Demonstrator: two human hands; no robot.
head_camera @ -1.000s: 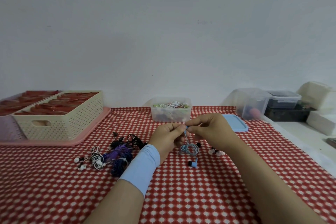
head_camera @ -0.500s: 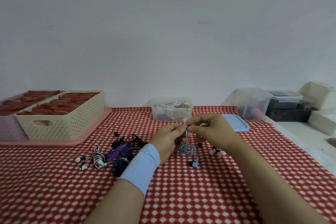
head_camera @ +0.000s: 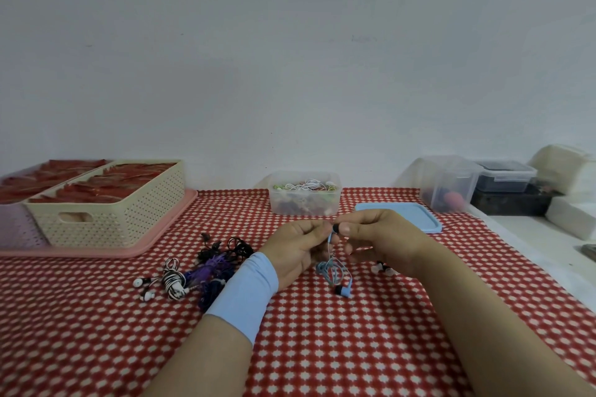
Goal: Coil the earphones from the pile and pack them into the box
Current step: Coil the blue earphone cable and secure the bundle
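Closest to us, we see a soft cloth [head_camera: 322, 348] on the table. It is red with rows of little white shapes. Two bare arms reach out over it. The left wrist wears a smooth, light blue band [head_camera: 242, 296].

The left hand [head_camera: 296, 255] and the right hand [head_camera: 383, 242] meet in the middle, above the cloth. Both have curled fingers. Together they pinch the top of the blue earphones [head_camera: 333, 271], where we see a small black tip. The thin cord hangs down in loose loops between the hands. One blue bud dangles at the bottom, close to the cloth.

Left of the hands lies the pile [head_camera: 206, 267] of tangled earphones: black, purple, and black-and-white with round white buds. A small white pair [head_camera: 383, 267] peeks out beside the right wrist.

Farther back stands the clear plastic box [head_camera: 304, 200], with coiled earphones inside. Its flat blue lid [head_camera: 403, 219] lies just to its right. On the left, a cream basket [head_camera: 109, 213] full of tiny holes sits on a pink tray [head_camera: 161, 235], with red things in it. On the right are more plastic tubs [head_camera: 451, 184].

Behind it all is a plain white wall [head_camera: 290, 58].
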